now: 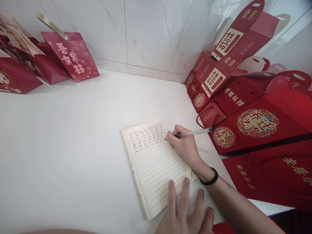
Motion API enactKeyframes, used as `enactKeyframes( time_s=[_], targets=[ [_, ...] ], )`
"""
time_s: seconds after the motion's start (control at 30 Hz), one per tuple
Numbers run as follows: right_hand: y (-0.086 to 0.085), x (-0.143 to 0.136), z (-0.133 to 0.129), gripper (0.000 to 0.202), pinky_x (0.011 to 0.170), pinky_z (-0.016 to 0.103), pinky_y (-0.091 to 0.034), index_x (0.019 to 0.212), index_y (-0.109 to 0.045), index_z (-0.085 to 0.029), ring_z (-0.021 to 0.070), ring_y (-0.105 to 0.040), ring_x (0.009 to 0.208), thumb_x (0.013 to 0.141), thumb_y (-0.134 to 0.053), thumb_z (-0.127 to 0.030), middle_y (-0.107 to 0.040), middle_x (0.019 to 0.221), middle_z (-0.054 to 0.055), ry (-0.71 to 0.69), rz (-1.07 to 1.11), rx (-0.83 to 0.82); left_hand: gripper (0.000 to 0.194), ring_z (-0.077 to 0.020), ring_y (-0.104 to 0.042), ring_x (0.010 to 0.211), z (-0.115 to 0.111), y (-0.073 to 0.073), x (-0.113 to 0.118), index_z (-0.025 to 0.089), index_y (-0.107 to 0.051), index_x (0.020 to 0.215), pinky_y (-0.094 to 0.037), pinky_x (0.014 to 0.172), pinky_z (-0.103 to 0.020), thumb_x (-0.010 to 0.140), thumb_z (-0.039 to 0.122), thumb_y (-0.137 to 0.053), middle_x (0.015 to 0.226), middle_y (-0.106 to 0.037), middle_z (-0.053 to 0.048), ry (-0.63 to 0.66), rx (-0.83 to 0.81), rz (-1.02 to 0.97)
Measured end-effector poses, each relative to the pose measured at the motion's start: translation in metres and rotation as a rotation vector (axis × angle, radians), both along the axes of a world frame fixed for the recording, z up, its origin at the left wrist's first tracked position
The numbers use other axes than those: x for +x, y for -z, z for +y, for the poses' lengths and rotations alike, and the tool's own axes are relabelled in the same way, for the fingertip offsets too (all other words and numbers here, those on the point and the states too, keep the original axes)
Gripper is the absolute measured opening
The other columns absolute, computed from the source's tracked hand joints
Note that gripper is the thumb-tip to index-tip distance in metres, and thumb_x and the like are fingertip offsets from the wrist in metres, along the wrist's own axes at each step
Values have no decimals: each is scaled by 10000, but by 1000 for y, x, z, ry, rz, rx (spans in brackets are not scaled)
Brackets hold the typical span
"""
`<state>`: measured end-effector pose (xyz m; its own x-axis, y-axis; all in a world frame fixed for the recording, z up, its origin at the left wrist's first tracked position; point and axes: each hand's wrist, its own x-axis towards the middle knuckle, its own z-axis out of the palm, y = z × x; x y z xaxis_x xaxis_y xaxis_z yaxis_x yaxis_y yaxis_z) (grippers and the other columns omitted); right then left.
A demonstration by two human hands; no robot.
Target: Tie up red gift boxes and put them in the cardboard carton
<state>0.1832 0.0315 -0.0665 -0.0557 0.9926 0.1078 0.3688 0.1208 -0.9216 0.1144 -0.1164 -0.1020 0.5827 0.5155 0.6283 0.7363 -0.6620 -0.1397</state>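
A ballpoint pen (195, 133) with a clear barrel is pinched in my right hand (186, 148), its dark front end close to the lined page. Under it lies an open notebook (156, 175), turned a little on the white table. Rows of small handwritten numbers (147, 138) fill the upper lines, while the lower lines are blank. My left hand (186, 211) rests with spread fingers on the lower right part of the notebook, its fingertips touching the paper near a bent page corner. A black band (209, 177) circles my right wrist.
Red gift boxes (255, 122) with gold lettering are stacked along the right side, close to my right forearm. More red bags (73, 58) stand at the back left. A white tiled wall (151, 35) bounds the white table (73, 146) behind.
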Motion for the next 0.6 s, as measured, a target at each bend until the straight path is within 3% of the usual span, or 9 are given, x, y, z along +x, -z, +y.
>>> enactKeyframes(
  time_s=[0.5, 0.6],
  targets=[
    [-1, 0, 0, 281, 430, 210, -207, 547, -272, -202, 72, -250, 451, 686, -514, -225, -264, 471, -80, 40, -10, 33, 275, -315, -612, 1004, -1, 3, 3, 295, -599, 1069, -531, 794, -521, 823, 418, -586, 1163, -620, -13, -39, 33, -58],
    [-3, -1, 0, 287, 427, 206, -212, 544, -283, -201, 71, -258, 445, 693, -525, -240, -276, 460, -81, 44, -14, 15, 244, -308, -631, 982, -1, 10, 8, 281, -607, 1019, -520, 829, -535, 799, 384, -622, 1117, -645, -8, -56, 56, -114]
  ],
)
